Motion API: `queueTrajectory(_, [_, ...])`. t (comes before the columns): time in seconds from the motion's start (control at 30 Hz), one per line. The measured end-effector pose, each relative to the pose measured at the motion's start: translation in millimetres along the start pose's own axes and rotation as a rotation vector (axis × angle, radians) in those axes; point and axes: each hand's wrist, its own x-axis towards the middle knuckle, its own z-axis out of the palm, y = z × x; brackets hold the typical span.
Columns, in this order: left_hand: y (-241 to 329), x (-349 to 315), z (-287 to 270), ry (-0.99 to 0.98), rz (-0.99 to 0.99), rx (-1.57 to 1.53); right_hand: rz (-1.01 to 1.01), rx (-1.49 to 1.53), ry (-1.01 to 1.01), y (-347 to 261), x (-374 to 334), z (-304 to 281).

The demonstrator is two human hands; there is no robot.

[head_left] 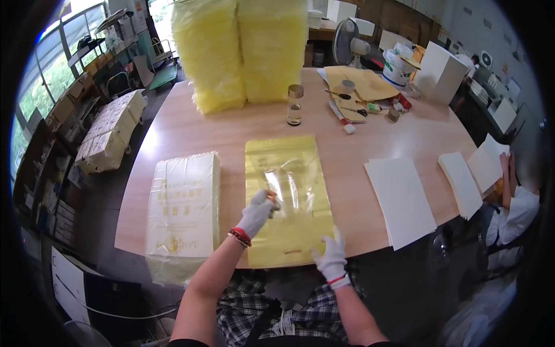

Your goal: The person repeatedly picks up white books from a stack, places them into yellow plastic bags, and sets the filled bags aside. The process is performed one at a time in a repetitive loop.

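A translucent yellow plastic bag [289,231] lies flat on the table in front of me, with a slot-shaped handle hole near its front edge and glare across its middle. My left hand [257,213], in a white glove with bare fingertips, is over the bag's left middle with its fingers curled together. What those fingers hold, if anything, is hidden. At the bag's near right corner is my right hand [332,255], also white-gloved, its thumb and fingers apart. To the left lies a stack of filled bags [182,202], pale and wrapped in clear film with gold print.
Tall piles of yellow bags [214,58] stand at the back. Beside them are a clear cylinder [294,107], scissors [359,112] and brown paper [370,84]. White card sheets [402,199] and a smaller stack [461,182] lie right, near another person's hands [509,168].
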Motion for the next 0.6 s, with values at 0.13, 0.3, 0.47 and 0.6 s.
queueTrajectory(0.13, [8,-19,31,-0.15,-0.036,0.166,-0.144,0.575,0.043,-61,35,7])
queueTrajectory(0.3, [70,-55,50,-0.155,0.216,0.163,0.041,-0.005,-0.305,-45,45,67])
queueTrajectory(0.47, [39,-54,34,-0.067,0.533,0.873,0.044,0.606,-0.495,-40,2,22])
queueTrajectory(0.6, [38,-89,29,0.146,0.727,1.155,0.13,0.408,-0.407,34,-16,-69])
